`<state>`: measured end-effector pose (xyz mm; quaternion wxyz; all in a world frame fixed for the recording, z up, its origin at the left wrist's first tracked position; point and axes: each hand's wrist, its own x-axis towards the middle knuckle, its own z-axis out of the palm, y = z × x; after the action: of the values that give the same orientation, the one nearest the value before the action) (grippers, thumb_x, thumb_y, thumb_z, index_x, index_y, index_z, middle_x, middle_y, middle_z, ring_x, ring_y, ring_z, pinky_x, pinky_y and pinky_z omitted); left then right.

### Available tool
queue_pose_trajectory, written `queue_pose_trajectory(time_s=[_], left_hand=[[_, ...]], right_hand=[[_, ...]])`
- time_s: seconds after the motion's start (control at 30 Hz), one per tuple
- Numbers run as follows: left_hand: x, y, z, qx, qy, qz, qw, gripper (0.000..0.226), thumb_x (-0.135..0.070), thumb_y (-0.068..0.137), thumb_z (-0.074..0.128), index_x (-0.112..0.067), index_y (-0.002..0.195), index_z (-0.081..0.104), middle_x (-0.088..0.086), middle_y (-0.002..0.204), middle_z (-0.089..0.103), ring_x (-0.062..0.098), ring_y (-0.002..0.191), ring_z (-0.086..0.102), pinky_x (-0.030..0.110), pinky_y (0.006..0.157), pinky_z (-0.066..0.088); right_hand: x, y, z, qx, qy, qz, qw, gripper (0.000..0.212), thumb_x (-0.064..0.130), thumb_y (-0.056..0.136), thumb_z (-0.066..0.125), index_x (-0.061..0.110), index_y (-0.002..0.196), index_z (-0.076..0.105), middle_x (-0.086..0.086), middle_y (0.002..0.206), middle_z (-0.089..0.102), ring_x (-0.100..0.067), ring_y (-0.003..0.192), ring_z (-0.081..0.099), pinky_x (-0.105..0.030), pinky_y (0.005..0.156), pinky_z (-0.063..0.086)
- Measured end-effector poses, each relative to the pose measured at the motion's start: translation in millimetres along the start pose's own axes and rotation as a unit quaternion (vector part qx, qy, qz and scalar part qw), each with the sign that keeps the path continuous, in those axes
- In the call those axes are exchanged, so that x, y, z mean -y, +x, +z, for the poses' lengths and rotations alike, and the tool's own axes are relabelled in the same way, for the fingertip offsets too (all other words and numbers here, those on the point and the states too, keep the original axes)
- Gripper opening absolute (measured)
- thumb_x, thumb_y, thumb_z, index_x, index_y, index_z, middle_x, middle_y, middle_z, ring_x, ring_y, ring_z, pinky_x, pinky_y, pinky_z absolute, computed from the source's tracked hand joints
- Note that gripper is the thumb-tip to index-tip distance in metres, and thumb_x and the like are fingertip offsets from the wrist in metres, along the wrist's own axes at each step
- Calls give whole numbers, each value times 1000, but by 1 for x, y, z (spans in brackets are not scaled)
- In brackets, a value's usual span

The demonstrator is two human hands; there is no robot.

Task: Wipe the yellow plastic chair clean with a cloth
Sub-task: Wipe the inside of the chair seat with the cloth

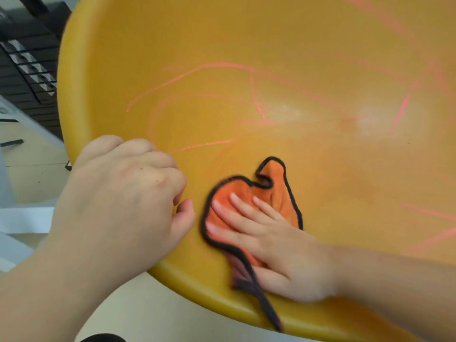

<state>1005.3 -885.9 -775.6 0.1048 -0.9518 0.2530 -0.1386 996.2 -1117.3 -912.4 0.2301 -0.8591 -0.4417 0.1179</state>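
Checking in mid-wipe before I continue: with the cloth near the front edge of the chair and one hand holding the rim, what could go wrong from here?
1. The cloth is bunched under the right hand, so it covers little and may miss the red marks higher up the chair.
2. One corner hangs over the front edge; it could slip off.
3. The left hand grips only the rim; hard rubbing might shift the chair.

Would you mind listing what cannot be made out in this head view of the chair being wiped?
- Chair: legs and back are cut off by the frame edges.
- Cloth: its middle is hidden under the right hand, and the trailing corner is motion-blurred.
- Left hand: fingertips curl out of sight.
- Red marks: whether ink or scratches is unclear.
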Motion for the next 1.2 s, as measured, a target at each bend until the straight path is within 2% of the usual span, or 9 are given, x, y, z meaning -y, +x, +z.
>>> queue_pose_trajectory(time_s=[0.1, 0.2, 0.3, 0.43, 0.6, 0.7, 0.83, 1.1, 1.2], left_hand=[[1, -3, 2, -30, -7, -3, 1000, 29, -34, 78, 57, -20, 53, 50, -2, 66, 63, 31, 75, 62, 48, 73, 41], [-1, -4, 3, -59, -10, -7, 998, 30, -32, 77, 58, -19, 52, 48, -2, 65, 62, 31, 74, 62, 47, 73, 42], [0, -6, 5, -94, -32, -13, 995, 25, -29, 77, 63, -17, 56, 57, 0, 72, 67, 31, 80, 65, 47, 76, 45], [-1, -5, 6, -154, -80, -30, 984, 16, -28, 79, 69, -13, 79, 75, 6, 94, 74, 33, 104, 68, 54, 99, 45], [6, -5, 3, -172, -87, -130, 973, 35, -27, 86, 60, -12, 114, 73, 14, 129, 64, 36, 140, 42, 55, 120, 15], [4, -6, 0, -130, -81, -162, 975, 43, -31, 88, 54, -15, 126, 67, 14, 145, 52, 35, 148, 27, 54, 121, 8], [3, -5, -1, -87, -45, -153, 983, 49, -39, 88, 49, -15, 127, 66, 13, 148, 49, 35, 149, 26, 59, 121, 11], [-10, -7, -2, -178, -84, -218, 956, 58, -30, 90, 48, -4, 141, 48, 15, 157, 32, 31, 151, 21, 44, 123, 14], [-16, -14, 2, -174, -90, -266, 944, 66, -44, 100, 34, -3, 151, 35, 13, 163, 24, 24, 153, 17, 46, 123, 15]], right_hand=[[-61, -36, -12, 24, -79, -8, 997, 75, 64, 93, 38, 47, 160, 7, 13, 170, -6, -19, 158, -6, -50, 124, 1], [-126, -25, -42, -3, -154, 174, 973, 94, 78, 79, 37, 48, 157, -7, 6, 169, -9, -26, 157, -5, -53, 126, 8], [-129, 28, -63, -80, 7, 303, 949, 88, 64, 77, 22, 43, 159, -3, 11, 168, -14, -19, 156, -15, -53, 125, -5], [-38, 86, -35, -112, 71, 176, 975, 78, 50, 91, 22, 29, 162, -3, 9, 168, -18, -14, 154, -19, -41, 126, -9], [-1, 40, -15, -68, 58, -26, 996, 57, 46, 108, 22, 39, 161, 1, 21, 168, -9, -4, 155, -13, -32, 126, -1], [-55, 31, -22, -102, -35, 155, 982, 62, 70, 95, 2, 55, 156, 4, 24, 167, -7, -6, 156, -9, -39, 124, 9], [-73, 41, -22, -123, -43, 337, 932, 82, 78, 86, -12, 43, 160, -7, 11, 168, -17, -22, 154, -22, -48, 124, -10], [33, 64, -21, -38, 112, 18, 993, 72, 70, 96, 6, 41, 156, -21, 25, 157, -38, -10, 146, -39, -40, 120, -21], [-19, 74, -26, -82, 47, 96, 991, 63, 68, 98, 6, 52, 152, -23, 22, 158, -38, -17, 148, -36, -48, 125, -12]])
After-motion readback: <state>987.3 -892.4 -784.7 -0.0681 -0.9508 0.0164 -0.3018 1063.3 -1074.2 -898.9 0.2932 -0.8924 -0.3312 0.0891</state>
